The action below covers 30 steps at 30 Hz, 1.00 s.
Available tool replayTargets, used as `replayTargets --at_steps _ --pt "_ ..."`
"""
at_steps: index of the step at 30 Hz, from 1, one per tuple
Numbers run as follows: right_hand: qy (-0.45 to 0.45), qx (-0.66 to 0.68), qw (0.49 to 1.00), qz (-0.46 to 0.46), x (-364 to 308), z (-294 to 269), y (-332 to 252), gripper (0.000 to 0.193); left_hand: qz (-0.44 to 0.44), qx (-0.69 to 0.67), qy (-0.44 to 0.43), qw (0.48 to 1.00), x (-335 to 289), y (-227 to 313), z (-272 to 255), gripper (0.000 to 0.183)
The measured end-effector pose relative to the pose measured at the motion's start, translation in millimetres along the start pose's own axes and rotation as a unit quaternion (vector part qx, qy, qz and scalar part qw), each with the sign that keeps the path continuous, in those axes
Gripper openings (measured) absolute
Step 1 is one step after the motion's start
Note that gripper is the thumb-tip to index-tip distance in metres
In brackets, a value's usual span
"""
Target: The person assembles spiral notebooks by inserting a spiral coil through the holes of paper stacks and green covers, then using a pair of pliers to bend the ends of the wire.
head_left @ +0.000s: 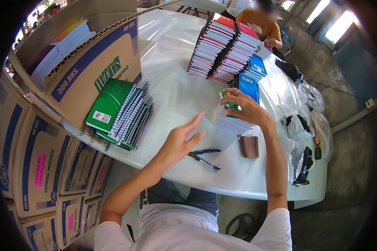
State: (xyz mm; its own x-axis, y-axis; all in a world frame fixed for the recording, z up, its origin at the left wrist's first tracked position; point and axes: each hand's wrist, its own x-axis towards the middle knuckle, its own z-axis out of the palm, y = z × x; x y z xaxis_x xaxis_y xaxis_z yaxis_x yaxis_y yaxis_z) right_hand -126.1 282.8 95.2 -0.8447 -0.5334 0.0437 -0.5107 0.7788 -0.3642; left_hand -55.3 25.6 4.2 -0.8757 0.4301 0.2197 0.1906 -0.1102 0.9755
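My right hand [245, 106] is over a stack of notebooks [230, 123] in the middle of the table. Its fingers curl over the far edge of the green notebook [231, 104] on top, with the thumb lower on the cover. My left hand [181, 141] hovers to the left of this stack, thumb and fingers stretched apart, holding nothing. Blue-handled pliers [204, 159] lie on the table just right of my left hand. At the left, a pile of green spiral notebooks [113, 104] leans near the carton, wire coils facing right.
A big open carton [100, 62] holding notebooks stands at the left, above stacked boxes [46, 159]. Tall red notebook stacks [222, 46] and blue notebooks [249, 85] sit farther off. A brown block [249, 147] and plastic bags [297, 129] lie right. Another person [259, 25] sits across.
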Motion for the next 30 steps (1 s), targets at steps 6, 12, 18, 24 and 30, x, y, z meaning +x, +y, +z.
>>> replayTargets --at_steps 6,12,18,24,30 --pt "0.261 0.035 0.965 -0.002 -10.0 27.6 -2.5 0.045 -0.239 -0.385 -0.004 0.891 96.6 -1.8 33.4 0.075" --pt "0.295 -0.109 0.943 -0.111 -30.4 68.7 -38.7 0.056 -0.238 -0.169 0.033 0.956 109.2 2.7 33.4 0.061" --pt "0.305 -0.101 0.932 -0.165 -26.5 88.3 -61.6 0.052 -0.198 -0.226 0.022 0.954 76.9 3.0 1.6 0.051" --pt "0.509 0.133 0.850 0.033 -68.6 84.7 -73.8 0.079 -0.065 -0.233 -0.103 0.965 34.3 20.7 -18.9 0.055" --pt "0.250 0.562 0.775 0.144 -122.7 171.6 -102.1 0.033 -0.065 -0.086 -0.197 0.975 -45.6 -23.1 -26.3 0.073"
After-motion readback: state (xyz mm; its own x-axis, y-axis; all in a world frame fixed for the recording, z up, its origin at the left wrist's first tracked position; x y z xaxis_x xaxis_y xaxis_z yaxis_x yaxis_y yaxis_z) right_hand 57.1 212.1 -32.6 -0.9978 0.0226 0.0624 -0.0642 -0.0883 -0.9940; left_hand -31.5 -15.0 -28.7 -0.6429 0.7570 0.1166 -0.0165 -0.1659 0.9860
